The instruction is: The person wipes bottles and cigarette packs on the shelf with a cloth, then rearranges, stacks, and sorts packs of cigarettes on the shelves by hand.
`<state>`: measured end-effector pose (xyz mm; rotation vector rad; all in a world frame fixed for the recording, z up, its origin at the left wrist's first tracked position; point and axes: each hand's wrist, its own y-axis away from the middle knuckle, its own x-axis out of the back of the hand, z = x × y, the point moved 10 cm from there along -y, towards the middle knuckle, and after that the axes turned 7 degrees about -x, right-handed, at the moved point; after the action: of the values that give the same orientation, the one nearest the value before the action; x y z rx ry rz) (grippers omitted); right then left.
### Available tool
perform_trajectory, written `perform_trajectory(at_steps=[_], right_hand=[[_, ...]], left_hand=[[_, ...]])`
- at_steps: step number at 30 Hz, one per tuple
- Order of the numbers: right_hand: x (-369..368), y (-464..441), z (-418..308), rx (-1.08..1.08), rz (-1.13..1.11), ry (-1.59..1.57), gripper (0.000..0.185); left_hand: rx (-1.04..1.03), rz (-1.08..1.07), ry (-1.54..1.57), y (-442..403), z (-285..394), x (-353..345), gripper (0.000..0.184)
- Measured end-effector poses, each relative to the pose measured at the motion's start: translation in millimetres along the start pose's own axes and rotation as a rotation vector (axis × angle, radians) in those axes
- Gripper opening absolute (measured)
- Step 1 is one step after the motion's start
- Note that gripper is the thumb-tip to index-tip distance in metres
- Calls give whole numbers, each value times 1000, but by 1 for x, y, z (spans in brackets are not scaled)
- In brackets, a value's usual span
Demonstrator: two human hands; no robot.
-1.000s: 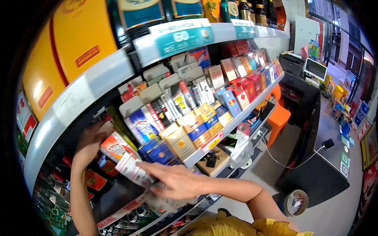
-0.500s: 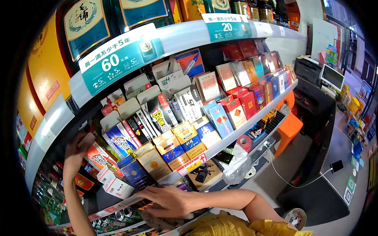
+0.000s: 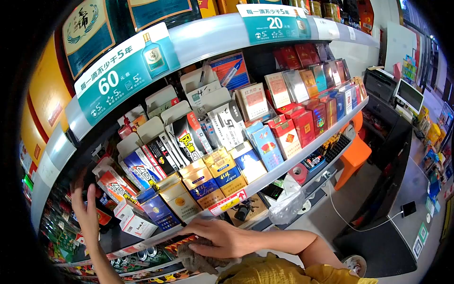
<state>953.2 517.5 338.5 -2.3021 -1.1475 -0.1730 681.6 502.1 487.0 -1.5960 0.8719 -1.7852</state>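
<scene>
The right hand [image 3: 220,237] had its grip closed around a grey cloth [image 3: 201,260] by the shelf edge [image 3: 287,165]; the left hand [image 3: 87,213], spread and seemingly empty, was near an orange box [image 3: 115,183], tilted perhaps for display.

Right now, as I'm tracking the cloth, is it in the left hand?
No, the brownish cloth is bunched in the right hand, away from the left hand.

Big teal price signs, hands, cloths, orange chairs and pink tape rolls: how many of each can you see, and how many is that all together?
Big teal price signs: 2 (the "60" sign and the "20" sign)
Hands: 2 (left hand and right hand)
Grey-brown cloth: 1
Orange chair: 1
Pink tape roll: 1
Total: 7
</scene>
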Motion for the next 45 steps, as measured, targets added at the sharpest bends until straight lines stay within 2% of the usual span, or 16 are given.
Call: perform_trajectory(at_steps=[3, 5, 6, 7, 9, 11, 17, 22, 24, 26, 29, 33, 37, 39, 42, 45], right_hand=[[7, 7, -3, 38, 72, -40, 34], [10, 12, -14, 71, 105, -81, 37], [11, 14, -19, 87, 120, -101, 38], [11, 16, -23, 105, 138, -85, 39], [11, 20, -30, 143, 172, -49, 42], [2, 23, -28, 126, 133, -86, 45], [-9, 34, -26, 23, -118, 14, 44], [34, 47, -33, -60, -44, 610, 39], [86, 52, -59, 126, 299, 724, 31], [147, 49, -69, -13, 491, 884, 23], [241, 37, -69, -34, 762, 960, 27], [287, -13, -41, 160, 641, 1430, 31], [291, -28, -13, 131, 490, 1486, 37], [302, -29, -10, -81, 471, 1339, 34], [305, -31, -15, -194, 385, 1147, 32], [323, -35, -12, -213, 332, 1025, 31]], left_hand=[[-48, 290, 226, 53, 58, 38, 25], [-318, 210, 207, 114, 77, 32, 27], [27, 96, 819, 121, 80, 3, 30], [-399, -18, 596, 129, 156, 4, 38], [-366, 111, 454, 121, 205, -7, 38], [615, 2, 1344, 189, 155, -111, 42], [969, -16, 1713, 235, 148, -150, 46], [607, 47, 1159, 240, 141, -128, 32], [905, 64, 1636, 279, 113, -167, 27], [967, -2, 1844, 300, 106, -191, 26], [743, -64, 1627, 284, 124, -169, 27], [317, -141, 1074, 249, 156, -131, 33], [435, -133, 1153, 265, 140, -144, 47], [399, -164, 1061, 264, 141, -141, 52], [1198, 76, 1644, 306, 112, -175, 62], [504, -198, 1012, 267, 132, -142, 65]])
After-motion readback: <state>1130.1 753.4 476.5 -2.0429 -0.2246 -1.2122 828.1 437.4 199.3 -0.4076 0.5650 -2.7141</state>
